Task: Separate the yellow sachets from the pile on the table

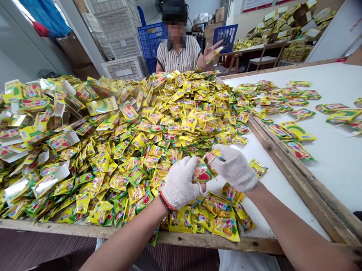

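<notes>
My left hand (182, 184), in a white fingerless glove, is closed around a small packet (202, 173) printed with watermelon on green. Whether this is a sachet or a little carton is hard to tell. Just to its right, my gloved right hand (236, 166) pinches a small yellow sachet (216, 153) between thumb and fingers, close to the packet's upper edge. Loose yellow and green sachets (224, 224) lie under and in front of both hands. A great heap of such sachets (181, 123) rises behind them.
Open small cartons (62, 140) cover the heap's left side. A wooden divider (292, 175) runs along the right; flat cartons (299, 151) lie beyond it. Across the table sits a person (180, 53) with one hand raised. White crates (111, 25) and blue baskets (151, 39) stand behind.
</notes>
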The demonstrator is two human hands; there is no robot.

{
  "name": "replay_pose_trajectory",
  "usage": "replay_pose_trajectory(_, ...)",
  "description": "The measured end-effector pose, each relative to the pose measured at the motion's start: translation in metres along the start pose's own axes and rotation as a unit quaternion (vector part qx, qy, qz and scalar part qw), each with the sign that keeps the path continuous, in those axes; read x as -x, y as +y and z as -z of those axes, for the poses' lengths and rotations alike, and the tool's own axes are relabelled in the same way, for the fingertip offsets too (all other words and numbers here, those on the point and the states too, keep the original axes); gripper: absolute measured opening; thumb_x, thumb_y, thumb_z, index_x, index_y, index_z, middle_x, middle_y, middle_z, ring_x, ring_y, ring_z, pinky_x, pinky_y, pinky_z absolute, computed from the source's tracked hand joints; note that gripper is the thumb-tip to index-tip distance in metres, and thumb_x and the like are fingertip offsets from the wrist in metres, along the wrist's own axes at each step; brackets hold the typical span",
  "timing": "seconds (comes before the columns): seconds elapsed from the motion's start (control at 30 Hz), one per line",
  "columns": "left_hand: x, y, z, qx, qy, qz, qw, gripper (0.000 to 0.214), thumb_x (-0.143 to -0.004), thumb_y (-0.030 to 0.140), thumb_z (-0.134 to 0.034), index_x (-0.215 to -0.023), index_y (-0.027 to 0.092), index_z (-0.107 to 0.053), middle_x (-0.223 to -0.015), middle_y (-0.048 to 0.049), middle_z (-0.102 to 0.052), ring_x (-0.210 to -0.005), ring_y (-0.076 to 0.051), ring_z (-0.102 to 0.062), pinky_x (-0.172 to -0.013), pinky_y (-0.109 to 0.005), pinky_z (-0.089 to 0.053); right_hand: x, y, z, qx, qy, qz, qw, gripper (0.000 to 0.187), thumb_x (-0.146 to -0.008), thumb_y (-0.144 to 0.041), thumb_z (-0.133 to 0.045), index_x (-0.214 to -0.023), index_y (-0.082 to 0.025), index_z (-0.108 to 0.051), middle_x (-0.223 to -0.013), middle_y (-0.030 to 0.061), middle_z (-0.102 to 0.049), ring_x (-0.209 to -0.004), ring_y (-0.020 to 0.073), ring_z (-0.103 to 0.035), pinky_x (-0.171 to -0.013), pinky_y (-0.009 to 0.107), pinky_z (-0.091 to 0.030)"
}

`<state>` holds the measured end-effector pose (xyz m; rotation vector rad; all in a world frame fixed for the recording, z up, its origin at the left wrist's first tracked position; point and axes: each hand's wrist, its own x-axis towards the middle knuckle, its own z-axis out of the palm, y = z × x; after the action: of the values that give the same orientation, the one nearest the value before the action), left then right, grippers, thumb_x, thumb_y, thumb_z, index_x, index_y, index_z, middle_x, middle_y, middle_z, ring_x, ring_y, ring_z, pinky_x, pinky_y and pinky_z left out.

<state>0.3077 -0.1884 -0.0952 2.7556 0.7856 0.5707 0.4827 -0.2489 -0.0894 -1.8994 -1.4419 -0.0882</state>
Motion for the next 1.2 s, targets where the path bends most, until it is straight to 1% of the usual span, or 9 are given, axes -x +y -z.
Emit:
replay_pose_trajectory(0.1,-0.001,0.001,-0.005,0.04,0.023,0.036,0.998,0.049,-0.073,0.04,-0.065,-0.115,0.02,-0.049,-0.104,-0.0069,-0.06,-0.096,-0.024,-0.058,-0.081,-0.035,-0.049,0.004,-0.006,-0.005,0.065,0.029,0.047,0.996,0.032,-0.093,-0.04,-0.044,-0.091,-0.016,-0.065,-0.089,0.0127,-0.068,-0.081,0.0222,-0.062,-0.071,0.03,-0.042)
replay_pose_trajectory(0.2,-0.003,-0.005,0.001,0.013,0.042,0.063,0.997,0.047,-0.073,0.039,-0.065,-0.113,0.02,-0.05,-0.103,-0.0068,-0.059,-0.095,-0.025,-0.058,-0.079,-0.035,-0.048,0.003,-0.006,-0.001,0.028,-0.018,0.088,0.996,0.031,-0.094,-0.037,-0.042,-0.093,-0.015,-0.063,-0.09,0.0125,-0.067,-0.08,0.0216,-0.06,-0.071,0.03,-0.042)
replay_pose_trajectory(0.47,-0.004,-0.009,0.014,-0.13,-0.008,-0.005,0.992,0.066,-0.07,0.033,-0.068,-0.132,0.022,-0.045,-0.117,-0.009,-0.056,-0.108,-0.03,-0.053,-0.088,-0.042,-0.044,-0.003,-0.001,0.003,-0.044,-0.144,0.128,0.98,0.021,-0.082,-0.02,-0.048,-0.068,-0.018,-0.063,-0.072,0.0064,-0.061,-0.071,0.0177,-0.053,-0.07,0.031,-0.042)
replay_pose_trajectory(0.57,-0.004,-0.005,0.013,-0.134,-0.011,0.005,0.991,0.066,-0.071,0.033,-0.067,-0.132,0.022,-0.045,-0.115,-0.0087,-0.056,-0.107,-0.029,-0.053,-0.087,-0.041,-0.044,-0.001,-0.009,0.004,-0.16,-0.166,0.028,0.973,0.019,-0.08,-0.026,-0.05,-0.075,-0.02,-0.068,-0.074,0.0052,-0.066,-0.062,0.0158,-0.053,-0.061,0.03,-0.044)
replay_pose_trajectory(0.67,-0.004,-0.006,0.014,-0.126,-0.002,0.015,0.992,0.066,-0.071,0.033,-0.067,-0.133,0.02,-0.045,-0.114,-0.0093,-0.056,-0.108,-0.03,-0.053,-0.09,-0.042,-0.044,0.003,-0.014,0.009,-0.273,-0.234,-0.103,0.927,0.023,-0.08,-0.037,-0.055,-0.077,-0.019,-0.068,-0.061,0.0014,-0.064,-0.045,0.0115,-0.047,-0.044,0.025,-0.037)
replay_pose_trajectory(0.8,-0.004,-0.011,0.013,-0.084,-0.008,-0.014,0.996,0.065,-0.074,0.03,-0.066,-0.135,0.021,-0.045,-0.115,-0.0106,-0.055,-0.109,-0.03,-0.054,-0.091,-0.043,-0.046,0.006,-0.012,0.008,-0.322,-0.367,-0.135,0.862,0.028,-0.077,-0.039,-0.06,-0.059,-0.019,-0.055,-0.036,-0.0039,-0.047,-0.033,0.0083,-0.038,-0.038,0.02,-0.025)
replay_pose_trajectory(0.93,-0.008,-0.02,0.016,0.162,0.1,0.025,0.981,0.07,-0.075,0.046,-0.073,-0.133,0.019,-0.044,-0.117,-0.0112,-0.055,-0.111,-0.026,-0.055,-0.094,-0.04,-0.048,0.003,-0.008,0.005,-0.371,-0.257,-0.194,0.871,0.034,-0.077,-0.045,-0.06,-0.057,-0.019,-0.048,-0.037,-0.0042,-0.045,-0.034,0.0068,-0.034,-0.038,0.02,-0.021)
replay_pose_trajectory(1.1,-0.015,-0.021,0.016,0.498,-0.018,0.185,0.847,0.051,-0.081,0.052,-0.065,-0.115,0.016,-0.052,-0.107,-0.0105,-0.065,-0.074,-0.017,-0.064,-0.058,-0.027,-0.053,-0.001,-0.005,0.006,-0.32,-0.179,-0.138,0.92,0.042,-0.078,-0.05,-0.061,-0.053,-0.019,-0.046,-0.044,-0.0028,-0.045,-0.044,0.0084,-0.036,-0.044,0.023,-0.026)
replay_pose_trajectory(1.2,-0.02,-0.02,0.015,0.532,-0.031,0.191,0.824,0.054,-0.075,0.051,-0.072,-0.112,0.016,-0.052,-0.105,-0.0089,-0.065,-0.067,-0.014,-0.062,-0.054,-0.024,-0.051,-0.005,-0.003,0.005,-0.249,-0.124,-0.11,0.954,0.042,-0.07,-0.046,-0.071,-0.049,-0.018,-0.048,-0.049,-0.0028,-0.045,-0.051,0.0093,-0.038,-0.047,0.023,-0.029)
